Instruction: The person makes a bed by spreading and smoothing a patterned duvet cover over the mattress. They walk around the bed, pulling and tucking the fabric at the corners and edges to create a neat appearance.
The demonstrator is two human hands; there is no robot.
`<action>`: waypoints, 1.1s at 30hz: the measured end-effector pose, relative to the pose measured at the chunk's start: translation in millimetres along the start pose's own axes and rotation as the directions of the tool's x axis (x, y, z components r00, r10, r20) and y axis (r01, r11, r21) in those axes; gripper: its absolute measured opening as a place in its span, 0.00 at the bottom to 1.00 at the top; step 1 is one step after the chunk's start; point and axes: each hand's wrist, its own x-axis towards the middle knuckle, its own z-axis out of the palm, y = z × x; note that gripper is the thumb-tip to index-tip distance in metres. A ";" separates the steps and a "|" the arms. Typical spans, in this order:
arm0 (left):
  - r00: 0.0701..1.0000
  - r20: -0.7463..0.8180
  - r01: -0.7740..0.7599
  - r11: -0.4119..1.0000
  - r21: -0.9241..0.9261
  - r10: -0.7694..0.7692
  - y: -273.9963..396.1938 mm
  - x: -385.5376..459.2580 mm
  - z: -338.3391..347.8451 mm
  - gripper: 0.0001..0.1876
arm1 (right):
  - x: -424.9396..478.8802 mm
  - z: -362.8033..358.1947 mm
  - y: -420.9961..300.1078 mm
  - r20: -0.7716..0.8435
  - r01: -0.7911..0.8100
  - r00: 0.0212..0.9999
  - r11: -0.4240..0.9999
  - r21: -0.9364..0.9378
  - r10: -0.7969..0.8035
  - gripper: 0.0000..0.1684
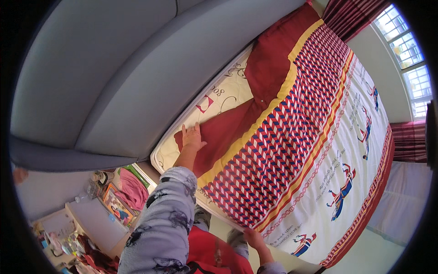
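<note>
A patterned bed sheet (301,137) with a dark red border and a yellow stripe covers much of a cream mattress (236,92). Its border lies rumpled near the headboard, leaving a strip of printed mattress bare. My left hand (192,137), palm down with fingers apart, rests at the near corner of the dark red border (222,137). Lower down, at the mattress's near side, my right hand (255,239) closes on the sheet's edge; its fingertips are partly hidden.
A grey padded headboard (147,72) rises along the mattress. At lower left, a bedside unit (113,236) bears a pink cloth (131,190), a framed picture (118,207) and clutter. Beyond the bed are a barred window (403,51) and dark red curtains (356,17).
</note>
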 end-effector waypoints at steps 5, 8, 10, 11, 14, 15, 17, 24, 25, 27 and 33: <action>0.970 0.092 -0.039 0.515 -0.856 0.226 -0.5 -68.9 -81.4 0.23 | 75.8 -54.1 -110.0 -0.632 0.316 0.712 0.943 -0.100 -0.306 0.31; 0.948 -0.024 -0.282 0.805 -0.521 0.317 -48.3 -164.1 -171.3 0.19 | 107.7 -99.2 -189.0 -0.829 0.374 0.458 0.916 -0.147 -0.320 0.30; 0.994 -0.008 -0.105 0.892 -0.440 0.113 -99.0 -174.6 -170.4 0.20 | 161.8 -66.6 -195.9 -0.586 0.436 0.681 0.886 -0.158 -0.440 0.31; 0.998 0.063 0.046 0.950 -0.309 -0.028 -110.8 -168.3 -160.5 0.20 | 177.4 -42.1 -199.1 -0.536 0.290 0.720 0.893 -0.344 -0.441 0.31; 0.998 -0.052 0.020 0.990 -0.137 -0.028 -148.8 -155.4 -80.6 0.23 | 205.8 3.2 -213.9 -0.137 0.335 0.914 0.899 -0.281 -0.383 0.30; 0.998 -0.061 0.000 0.995 -0.102 -0.006 -160.0 -151.5 -56.9 0.23 | 208.9 12.0 -218.2 0.035 0.373 0.926 0.895 -0.246 -0.376 0.28; 0.980 0.157 0.144 0.984 -0.109 -0.126 -159.8 -134.9 -27.4 0.25 | 192.3 14.3 -219.2 0.124 0.301 0.951 0.935 -0.186 -0.282 0.25; 0.846 0.533 0.340 0.755 -0.562 0.016 -186.7 -122.6 -38.2 0.33 | 142.7 23.1 -108.7 -0.014 0.158 0.987 0.986 -0.047 -0.158 0.13; 0.835 0.549 0.377 0.690 -0.618 0.035 -189.0 -126.1 -42.9 0.32 | 129.8 13.7 -104.0 -0.018 0.106 0.994 0.992 -0.067 -0.108 0.13; 0.816 0.573 0.449 0.542 -0.711 0.076 -184.5 -135.3 -54.8 0.30 | 123.0 19.7 -72.6 -0.006 0.004 1.000 0.991 -0.132 -0.005 0.15; 1.000 -0.007 0.011 0.956 -0.293 -0.014 -160.0 -167.8 -86.8 0.19 | 97.6 16.5 -104.9 -0.434 0.178 0.880 0.981 -0.073 -0.192 0.29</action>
